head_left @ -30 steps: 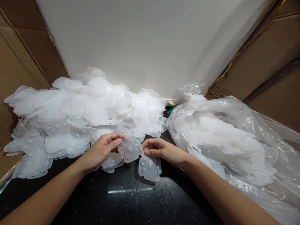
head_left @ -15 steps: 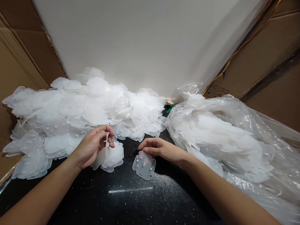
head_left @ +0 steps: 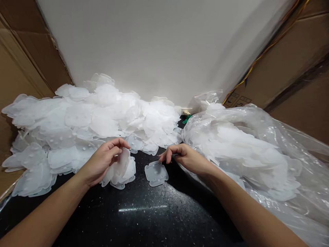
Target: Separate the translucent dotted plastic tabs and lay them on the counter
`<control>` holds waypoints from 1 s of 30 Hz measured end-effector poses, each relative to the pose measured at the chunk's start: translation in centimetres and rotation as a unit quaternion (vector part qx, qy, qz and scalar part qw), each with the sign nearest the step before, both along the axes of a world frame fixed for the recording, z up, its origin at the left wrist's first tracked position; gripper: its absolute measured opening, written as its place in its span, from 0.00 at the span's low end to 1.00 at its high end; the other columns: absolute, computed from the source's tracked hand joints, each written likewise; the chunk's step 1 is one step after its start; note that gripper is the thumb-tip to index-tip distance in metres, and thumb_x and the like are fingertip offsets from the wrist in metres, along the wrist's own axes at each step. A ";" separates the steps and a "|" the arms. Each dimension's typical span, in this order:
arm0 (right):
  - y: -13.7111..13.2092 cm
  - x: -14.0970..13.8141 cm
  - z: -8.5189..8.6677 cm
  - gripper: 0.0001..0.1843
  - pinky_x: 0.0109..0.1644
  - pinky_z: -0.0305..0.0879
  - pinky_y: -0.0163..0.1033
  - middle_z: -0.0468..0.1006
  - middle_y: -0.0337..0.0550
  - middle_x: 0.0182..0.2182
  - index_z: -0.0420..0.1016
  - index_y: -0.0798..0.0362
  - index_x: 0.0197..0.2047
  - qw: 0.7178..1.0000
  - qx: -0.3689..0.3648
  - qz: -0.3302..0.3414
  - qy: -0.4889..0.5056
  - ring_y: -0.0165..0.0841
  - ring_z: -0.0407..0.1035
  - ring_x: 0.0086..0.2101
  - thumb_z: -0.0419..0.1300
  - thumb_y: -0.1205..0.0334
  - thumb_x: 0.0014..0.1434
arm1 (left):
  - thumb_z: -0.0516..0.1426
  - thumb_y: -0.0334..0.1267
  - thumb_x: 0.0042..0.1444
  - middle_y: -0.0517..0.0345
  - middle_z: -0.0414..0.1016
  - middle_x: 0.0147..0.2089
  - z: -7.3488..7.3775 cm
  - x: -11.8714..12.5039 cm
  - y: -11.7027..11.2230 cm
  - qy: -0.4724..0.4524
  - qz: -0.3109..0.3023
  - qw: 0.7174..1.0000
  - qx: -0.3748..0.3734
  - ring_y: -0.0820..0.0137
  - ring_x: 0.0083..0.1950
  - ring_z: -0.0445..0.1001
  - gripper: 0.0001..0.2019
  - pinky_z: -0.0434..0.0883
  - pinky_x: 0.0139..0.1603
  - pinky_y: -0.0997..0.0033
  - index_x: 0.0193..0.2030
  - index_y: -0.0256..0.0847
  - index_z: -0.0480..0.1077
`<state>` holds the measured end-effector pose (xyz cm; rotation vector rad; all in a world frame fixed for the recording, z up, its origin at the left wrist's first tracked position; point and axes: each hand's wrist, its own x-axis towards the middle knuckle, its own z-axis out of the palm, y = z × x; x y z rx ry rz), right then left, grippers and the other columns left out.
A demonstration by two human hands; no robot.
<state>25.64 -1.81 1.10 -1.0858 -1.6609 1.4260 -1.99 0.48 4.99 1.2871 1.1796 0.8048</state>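
Observation:
My left hand (head_left: 102, 161) pinches a translucent white plastic plate (head_left: 122, 164), tilted upright, above a small stack of similar plates (head_left: 130, 174) on the black speckled counter. To the right of that stack, one square plate (head_left: 156, 173) with rounded lobed edges and small pegs lies flat on the counter. My right hand (head_left: 183, 158) hovers by its upper right corner, fingers apart and curved downward, with nothing seen in them. Whether a fingertip still touches that plate is hard to make out.
A wide heap of the same plates (head_left: 102, 116) lies along the white wall (head_left: 159, 48). On the right a clear plastic bag (head_left: 280, 127) holds many more. Cardboard (head_left: 28, 55) borders the left side, and a cardboard box (head_left: 288, 65) with a yellow wire stands right.
My right hand has let go of the square plate, which now lies flat, and shifted slightly right. The plate in my left hand has turned its face more toward the camera.

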 end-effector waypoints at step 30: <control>-1.3 -3.6 -0.9 0.19 0.34 0.61 0.35 0.68 0.31 0.27 0.69 0.50 0.45 0.998 -0.006 -0.028 -0.049 0.28 0.65 0.28 0.68 0.67 0.51 | 0.52 0.38 0.54 0.60 0.71 0.32 0.3 0.4 -0.5 0.149 -0.080 0.976 0.140 0.67 0.35 0.69 0.10 0.65 0.39 0.69 0.37 0.44 0.74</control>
